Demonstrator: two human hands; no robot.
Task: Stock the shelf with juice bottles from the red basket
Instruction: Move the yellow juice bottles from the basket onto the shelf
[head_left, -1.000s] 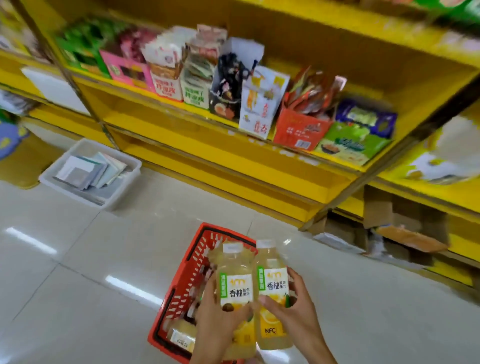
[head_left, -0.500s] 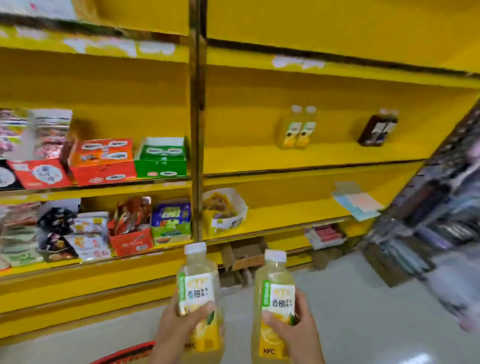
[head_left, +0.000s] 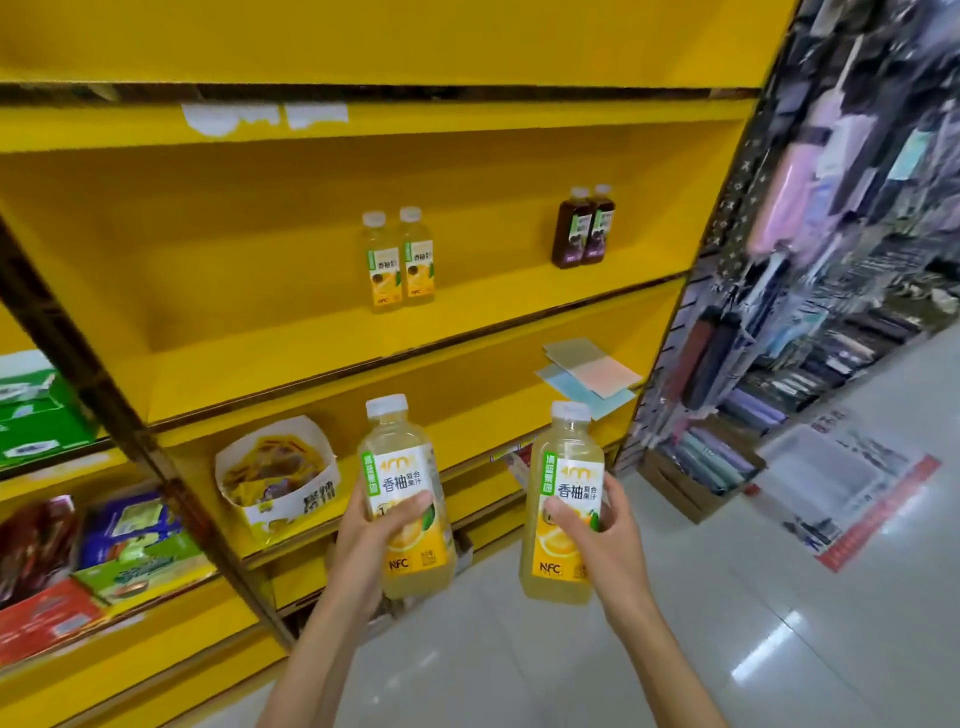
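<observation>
Left hand (head_left: 363, 548) curled round left bottle (head_left: 400, 480), upright, low and directly under shelved yellow pair (head_left: 387, 267). Right hand (head_left: 613, 540) gripping right bottle (head_left: 571, 491), below-right of that pair. Risk: placing both at once, a base clips the shelf (head_left: 260, 358) edge or topples the pair.

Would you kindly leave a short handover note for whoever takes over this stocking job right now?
Left hand grips the left juice bottle; right hand grips the right juice bottle. Both bottles are upright, in front of the shelf.
Done: a yellow pair stands side by side on the shelf, with two dark bottles further right.
Left: set both held bottles on the shelf, probably beside the yellow pair. The red basket is out of view.
</observation>
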